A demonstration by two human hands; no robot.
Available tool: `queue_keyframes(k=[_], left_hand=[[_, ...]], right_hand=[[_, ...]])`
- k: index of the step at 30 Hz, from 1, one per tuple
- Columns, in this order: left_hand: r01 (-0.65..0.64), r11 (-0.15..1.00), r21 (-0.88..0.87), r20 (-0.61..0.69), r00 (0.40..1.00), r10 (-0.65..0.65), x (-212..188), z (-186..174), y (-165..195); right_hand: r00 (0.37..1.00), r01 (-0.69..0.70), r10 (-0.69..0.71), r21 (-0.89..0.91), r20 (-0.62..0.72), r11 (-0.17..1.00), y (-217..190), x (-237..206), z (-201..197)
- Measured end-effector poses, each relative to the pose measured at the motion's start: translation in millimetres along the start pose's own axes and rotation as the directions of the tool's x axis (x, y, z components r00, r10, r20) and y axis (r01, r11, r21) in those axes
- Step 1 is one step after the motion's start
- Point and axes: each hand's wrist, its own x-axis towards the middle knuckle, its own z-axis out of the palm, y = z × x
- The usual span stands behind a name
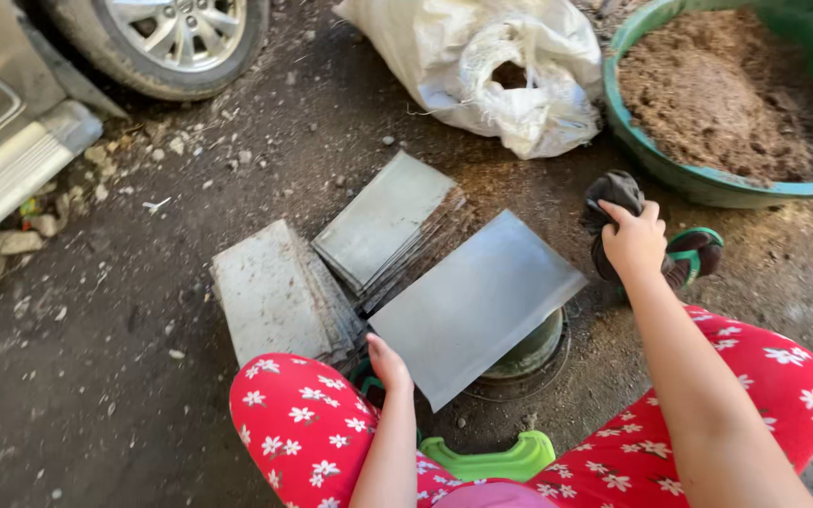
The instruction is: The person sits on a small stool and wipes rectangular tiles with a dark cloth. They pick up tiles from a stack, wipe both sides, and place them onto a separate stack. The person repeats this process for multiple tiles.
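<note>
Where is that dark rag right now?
In the head view, the dark rag is right of centre, gripped in the right hand, just beyond the grey sheet and below the green basin of soil.

The left hand (pixel 386 362) grips the near corner of a flat grey rectangular metal sheet (pixel 475 303), which lies tilted over a round metal can (pixel 531 349). The right hand (pixel 634 243) clutches a dark crumpled cloth (pixel 611 193) just right of the sheet. Two stacks of grey sheets (pixel 331 268) lie to the left on the dirt ground (pixel 96 376). Farther right sits a green round basin of brown soil (pixel 726 94), beside a white sack (pixel 491 66).
</note>
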Motion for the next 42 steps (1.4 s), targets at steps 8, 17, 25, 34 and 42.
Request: queue_keyframes(k=[8, 17, 25, 34, 42], left_hand=[[-0.035, 0.998, -0.051, 0.15, 0.988, 0.042, -2, 3, -3], [-0.111, 0.863, -0.492, 0.177, 0.958, 0.224, 1, 9, 12], [-0.444, 0.816, -0.37, 0.236, 0.804, 0.545, -22, -1, 73], [-0.514, 0.836, -0.191, 0.213, 0.81, 0.546, -29, -14, 68], [-0.445, 0.817, -0.367, 0.097, 0.855, 0.509, -5, -16, 65]], right_hand=[[0.719, 0.552, -0.42, -0.089, 0.554, 0.829, -181, -106, 23], [0.908, 0.083, -0.022, -0.128, 0.418, 0.988, -146, -59, 42], [0.921, 0.383, -0.388, 0.125, 0.026, 0.915, -198, 4, -115], [0.88, 0.473, -0.469, -0.065, 0.066, 0.878, -223, -61, -74], [0.984, -0.159, 0.173, 0.25, -0.032, 0.955, -43, 23, -11]])
